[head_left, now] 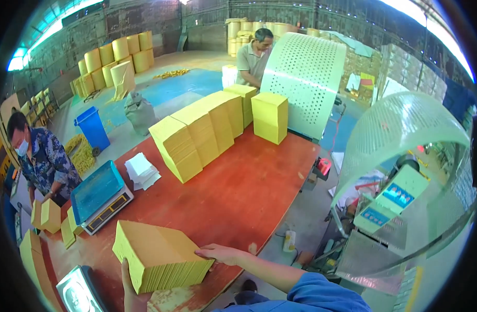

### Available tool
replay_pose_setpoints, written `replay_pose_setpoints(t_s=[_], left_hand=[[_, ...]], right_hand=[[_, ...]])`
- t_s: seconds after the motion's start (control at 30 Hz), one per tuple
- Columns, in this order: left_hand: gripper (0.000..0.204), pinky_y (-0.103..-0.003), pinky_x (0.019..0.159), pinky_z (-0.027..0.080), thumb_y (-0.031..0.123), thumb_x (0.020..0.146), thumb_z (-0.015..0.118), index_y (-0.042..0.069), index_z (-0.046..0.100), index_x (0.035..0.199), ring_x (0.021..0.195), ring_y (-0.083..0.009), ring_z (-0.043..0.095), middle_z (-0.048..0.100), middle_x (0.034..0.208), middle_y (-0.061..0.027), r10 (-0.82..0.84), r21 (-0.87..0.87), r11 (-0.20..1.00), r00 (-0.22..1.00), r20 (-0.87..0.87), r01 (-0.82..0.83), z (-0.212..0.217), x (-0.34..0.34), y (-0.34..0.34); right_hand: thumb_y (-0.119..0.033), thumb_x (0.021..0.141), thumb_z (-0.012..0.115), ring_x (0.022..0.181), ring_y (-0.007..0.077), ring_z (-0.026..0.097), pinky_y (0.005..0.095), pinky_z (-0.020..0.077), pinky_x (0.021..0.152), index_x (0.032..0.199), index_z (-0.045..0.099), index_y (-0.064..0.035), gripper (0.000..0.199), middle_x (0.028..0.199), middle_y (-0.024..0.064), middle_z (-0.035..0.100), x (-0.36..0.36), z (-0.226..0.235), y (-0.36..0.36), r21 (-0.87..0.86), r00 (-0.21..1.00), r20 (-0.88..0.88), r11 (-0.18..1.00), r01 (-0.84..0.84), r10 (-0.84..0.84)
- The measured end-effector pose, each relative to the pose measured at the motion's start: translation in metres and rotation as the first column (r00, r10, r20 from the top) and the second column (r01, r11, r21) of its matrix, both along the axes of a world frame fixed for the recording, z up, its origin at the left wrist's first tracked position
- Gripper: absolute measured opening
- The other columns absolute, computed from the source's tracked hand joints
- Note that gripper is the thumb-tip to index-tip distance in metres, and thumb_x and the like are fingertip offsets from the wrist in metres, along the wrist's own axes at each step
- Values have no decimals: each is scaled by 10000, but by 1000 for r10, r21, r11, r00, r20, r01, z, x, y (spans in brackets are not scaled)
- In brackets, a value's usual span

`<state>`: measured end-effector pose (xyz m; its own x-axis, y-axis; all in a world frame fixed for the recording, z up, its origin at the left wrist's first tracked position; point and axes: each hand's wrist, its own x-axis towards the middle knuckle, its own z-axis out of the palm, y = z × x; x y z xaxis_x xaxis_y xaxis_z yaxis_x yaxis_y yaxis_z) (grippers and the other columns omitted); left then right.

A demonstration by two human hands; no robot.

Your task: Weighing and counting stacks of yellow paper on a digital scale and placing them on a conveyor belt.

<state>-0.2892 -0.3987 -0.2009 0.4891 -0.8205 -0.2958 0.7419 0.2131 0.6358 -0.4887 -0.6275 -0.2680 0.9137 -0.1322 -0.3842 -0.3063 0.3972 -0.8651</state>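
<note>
A thick stack of yellow paper [160, 255] lies tilted at the near edge of the red table [233, 182], its layered sheet edges facing me. My left hand [132, 288] presses against its near left end, thumb up along the side, the other fingers partly hidden below. At the opposite end my right hand [217, 253] grips the top corner, with fingers laid on the upper face. Beyond it stands a row of similar yellow paper stacks [197, 130]. A separate yellow block [269, 118] is upright at the far end.
Left of the held stack are a scale with a blue tray [100, 195] and loose white sheets [142, 171]. A perforated pale-green drum guard [303, 78] adjoins the far table end; machinery [389, 203] stands right. Two co-workers [46, 161] [254, 60] work nearby.
</note>
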Motion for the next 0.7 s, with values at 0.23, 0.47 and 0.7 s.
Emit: replay_pose_setpoints(t_s=[0.23,0.47,0.7], left_hand=[[714,-708,934,354,687,900,384,223,384,1443,1283,-398,443,462,1426,-101,-238,53,970,971,19,236,-2,-20,-116],[694,-707,987,313,637,910,454,193,394,1439,1317,-357,431,481,1426,-81,-309,118,948,946,99,297,10,-35,-230],[758,-670,983,369,628,880,526,141,373,1440,1296,-338,440,483,1392,-112,-424,249,889,896,129,385,17,-47,-343]], right_hand=[[-403,1007,461,942,242,670,355,576,781,1317,520,12,522,1116,143,650,-22,-22,-104,-5,965,-65,967,254,-253],[-296,996,519,957,249,665,352,561,816,1259,553,42,430,1128,138,633,-70,-21,-142,-118,796,25,789,602,-604],[-103,829,647,1074,316,602,415,495,896,1108,634,-20,291,1163,144,611,-162,-41,-214,-897,637,438,-257,361,-634]])
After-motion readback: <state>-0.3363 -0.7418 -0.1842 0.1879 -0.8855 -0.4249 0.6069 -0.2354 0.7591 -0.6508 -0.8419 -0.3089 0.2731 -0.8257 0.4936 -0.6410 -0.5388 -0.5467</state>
